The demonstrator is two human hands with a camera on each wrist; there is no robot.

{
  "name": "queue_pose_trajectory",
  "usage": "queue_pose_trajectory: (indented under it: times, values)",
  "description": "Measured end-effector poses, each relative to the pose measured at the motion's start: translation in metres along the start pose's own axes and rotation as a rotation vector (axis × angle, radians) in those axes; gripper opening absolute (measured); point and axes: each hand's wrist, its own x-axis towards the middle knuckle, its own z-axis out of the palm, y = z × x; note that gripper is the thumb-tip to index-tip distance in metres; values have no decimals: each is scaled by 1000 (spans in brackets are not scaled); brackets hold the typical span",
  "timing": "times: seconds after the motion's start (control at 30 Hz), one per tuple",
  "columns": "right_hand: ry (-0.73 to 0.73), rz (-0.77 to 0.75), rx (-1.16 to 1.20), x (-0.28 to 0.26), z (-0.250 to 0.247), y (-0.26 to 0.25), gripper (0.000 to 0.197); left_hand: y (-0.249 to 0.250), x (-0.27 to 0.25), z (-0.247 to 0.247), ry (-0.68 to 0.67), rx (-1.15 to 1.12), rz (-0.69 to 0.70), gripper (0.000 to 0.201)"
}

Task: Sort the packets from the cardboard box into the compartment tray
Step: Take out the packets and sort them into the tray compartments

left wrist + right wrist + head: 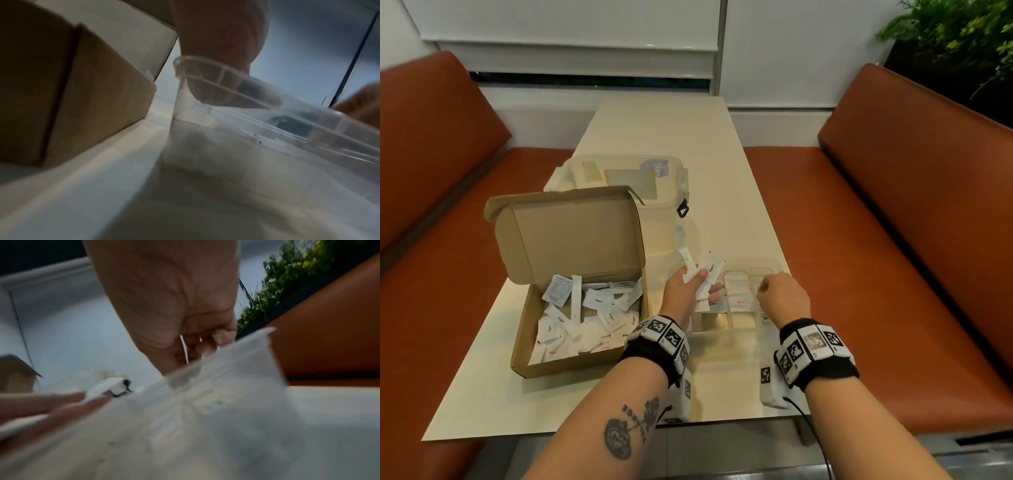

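Note:
The open cardboard box sits at the left of the table with several white packets loose inside. To its right lies the clear compartment tray, with packets stacked in its middle compartments. My left hand hovers over the tray's left side and grips a fan of white packets. My right hand is over the tray's right side, fingers curled. In the right wrist view a thin white packet shows edge-on, pinched between the thumb and fingers. The left wrist view shows the box wall and the tray rim.
A clear lidded plastic container stands behind the box. Orange benches flank the cream table on both sides. A green plant is at the far right. The table's near edge is just below my wrists.

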Motion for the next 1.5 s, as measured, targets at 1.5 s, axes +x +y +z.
queue_pose_trajectory:
  times: [1.5]
  values:
    - [50,-221,9,-6,38,-55,15,10,9,-25,131,27,154,15]
